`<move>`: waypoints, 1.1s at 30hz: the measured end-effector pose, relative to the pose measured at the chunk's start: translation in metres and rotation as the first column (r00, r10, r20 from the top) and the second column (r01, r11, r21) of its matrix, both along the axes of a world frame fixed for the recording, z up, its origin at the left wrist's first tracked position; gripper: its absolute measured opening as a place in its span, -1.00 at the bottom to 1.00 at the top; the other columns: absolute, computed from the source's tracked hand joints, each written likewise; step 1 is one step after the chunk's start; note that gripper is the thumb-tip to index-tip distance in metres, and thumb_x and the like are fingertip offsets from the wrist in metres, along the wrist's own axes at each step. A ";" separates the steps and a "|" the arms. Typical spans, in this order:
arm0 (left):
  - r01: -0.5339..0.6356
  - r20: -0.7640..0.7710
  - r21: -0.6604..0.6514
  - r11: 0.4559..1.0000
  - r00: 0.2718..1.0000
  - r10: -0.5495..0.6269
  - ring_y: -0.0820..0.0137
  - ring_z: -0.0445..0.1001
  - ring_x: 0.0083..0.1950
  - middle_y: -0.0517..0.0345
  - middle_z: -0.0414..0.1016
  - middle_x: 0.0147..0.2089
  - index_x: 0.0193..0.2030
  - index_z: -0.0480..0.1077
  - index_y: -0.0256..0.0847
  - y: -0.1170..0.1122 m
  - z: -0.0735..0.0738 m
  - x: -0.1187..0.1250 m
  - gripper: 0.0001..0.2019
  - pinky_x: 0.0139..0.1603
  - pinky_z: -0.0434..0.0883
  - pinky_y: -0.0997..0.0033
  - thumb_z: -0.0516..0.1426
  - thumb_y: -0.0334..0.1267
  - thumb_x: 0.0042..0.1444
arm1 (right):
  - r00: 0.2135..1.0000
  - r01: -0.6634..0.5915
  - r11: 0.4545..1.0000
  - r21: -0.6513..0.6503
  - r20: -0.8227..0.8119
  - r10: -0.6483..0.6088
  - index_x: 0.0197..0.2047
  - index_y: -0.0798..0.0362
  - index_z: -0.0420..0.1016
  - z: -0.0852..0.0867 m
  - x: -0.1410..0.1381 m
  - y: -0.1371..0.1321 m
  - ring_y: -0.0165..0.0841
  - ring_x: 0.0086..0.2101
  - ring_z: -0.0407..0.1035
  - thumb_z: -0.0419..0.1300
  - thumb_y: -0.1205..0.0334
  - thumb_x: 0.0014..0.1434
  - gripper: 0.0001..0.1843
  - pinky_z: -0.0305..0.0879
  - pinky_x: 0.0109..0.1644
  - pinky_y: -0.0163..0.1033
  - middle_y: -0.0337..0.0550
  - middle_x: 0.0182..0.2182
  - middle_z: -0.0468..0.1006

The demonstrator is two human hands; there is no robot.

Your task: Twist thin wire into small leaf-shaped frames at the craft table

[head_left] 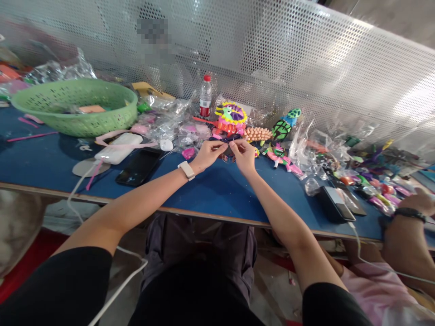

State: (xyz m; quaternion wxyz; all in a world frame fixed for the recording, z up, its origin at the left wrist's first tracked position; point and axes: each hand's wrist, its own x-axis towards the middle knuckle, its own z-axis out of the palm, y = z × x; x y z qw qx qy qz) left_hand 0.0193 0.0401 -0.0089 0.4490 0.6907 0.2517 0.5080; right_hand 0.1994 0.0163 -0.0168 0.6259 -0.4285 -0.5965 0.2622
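Observation:
My left hand [210,154] and my right hand [244,155] meet above the middle of the blue table, thumbs and fingertips pinched close together. At their fingertips is a small dark navy piece [224,137]; its kind is too small and partly covered to tell. Just behind the hands sit colourful toy figures: a yellow-frilled dinosaur [231,114], an orange spiky piece [257,134] and a green-and-blue turtle-like toy [282,129]. To the right lies a pink-and-green figure [280,156]. A bright pink piece [188,153] rests beside my left fingers.
A green plastic basket [112,118], a white power bank [117,149] and a black phone [140,166] are on the left. A red-capped bottle [205,97] stands at the back. Right are clear bags [314,140], a black box [335,203] and another person's arm [408,231].

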 end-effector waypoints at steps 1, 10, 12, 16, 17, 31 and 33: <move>0.013 0.006 -0.011 1.000 1.000 -0.013 0.35 0.52 -0.34 0.11 0.65 -0.35 -0.29 0.69 -0.20 0.000 0.000 0.000 -0.48 -0.25 0.54 0.33 0.44 0.30 0.28 | 1.000 0.002 1.000 -0.002 0.008 -0.002 -0.23 -0.07 0.63 0.000 0.000 0.000 -0.41 -0.56 0.33 0.42 -0.73 0.12 -0.19 0.32 -0.57 -0.23 -0.26 -0.43 0.59; 0.162 0.143 -0.301 0.940 0.982 -0.124 0.32 0.63 -0.31 0.09 0.68 -0.26 -0.25 0.68 -0.15 -0.003 0.000 0.003 -0.42 -0.17 0.65 0.23 0.50 0.40 0.13 | 1.000 0.011 1.000 0.008 -0.007 -0.011 -0.17 -0.09 0.65 0.003 0.003 0.002 -0.34 -0.46 0.45 0.36 -0.74 0.19 -0.20 0.35 -0.56 -0.24 -0.21 -0.37 0.64; 0.164 0.151 -0.321 0.933 0.981 -0.120 0.33 0.62 -0.32 0.13 0.65 -0.29 -0.24 0.69 -0.16 -0.002 -0.001 0.003 -0.43 -0.21 0.62 0.26 0.58 0.34 0.03 | 1.000 0.001 1.000 0.001 -0.008 -0.001 -0.18 -0.10 0.65 0.003 0.003 0.002 -0.34 -0.47 0.45 0.37 -0.75 0.17 -0.19 0.36 -0.55 -0.24 -0.21 -0.38 0.65; 0.131 0.132 -0.285 0.950 0.987 -0.097 0.33 0.63 -0.30 0.08 0.70 -0.24 -0.17 0.74 -0.19 -0.002 -0.002 0.003 -0.43 -0.20 0.60 0.27 0.60 0.30 0.02 | 1.000 -0.006 1.000 -0.021 -0.023 0.005 -0.19 -0.09 0.64 0.002 0.003 0.002 -0.39 -0.53 0.35 0.37 -0.76 0.15 -0.18 0.35 -0.55 -0.23 -0.25 -0.42 0.62; 0.116 0.125 -0.265 0.957 0.988 -0.085 0.33 0.63 -0.30 0.06 0.71 -0.23 -0.16 0.74 -0.19 -0.003 -0.002 0.003 -0.44 -0.20 0.60 0.27 0.59 0.30 0.05 | 1.000 -0.004 1.000 -0.023 -0.022 0.004 -0.19 -0.09 0.64 0.002 0.003 0.001 -0.39 -0.54 0.34 0.37 -0.77 0.14 -0.17 0.34 -0.55 -0.23 -0.26 -0.43 0.61; -0.018 0.063 -0.091 0.996 0.998 0.024 0.33 0.65 -0.23 0.02 0.76 -0.19 -0.17 0.71 -0.21 -0.006 0.003 0.003 -0.54 -0.20 0.64 0.34 0.56 0.18 0.15 | 0.998 -0.059 0.998 -0.018 0.001 0.059 -0.12 -0.10 0.71 0.004 0.001 -0.002 -0.29 -0.38 0.54 0.45 -0.58 0.21 -0.32 0.57 -0.35 -0.14 -0.16 -0.29 0.73; -0.011 0.039 -0.091 0.996 0.999 0.014 0.30 0.68 -0.24 0.00 0.77 -0.18 -0.16 0.70 -0.22 -0.007 0.003 0.003 -0.54 -0.19 0.66 0.30 0.58 0.15 0.13 | 0.998 -0.058 0.998 0.012 -0.011 0.058 -0.08 -0.09 0.75 0.003 0.002 -0.001 -0.27 -0.32 0.58 0.45 -0.50 0.27 -0.39 0.63 -0.23 -0.11 -0.13 -0.23 0.76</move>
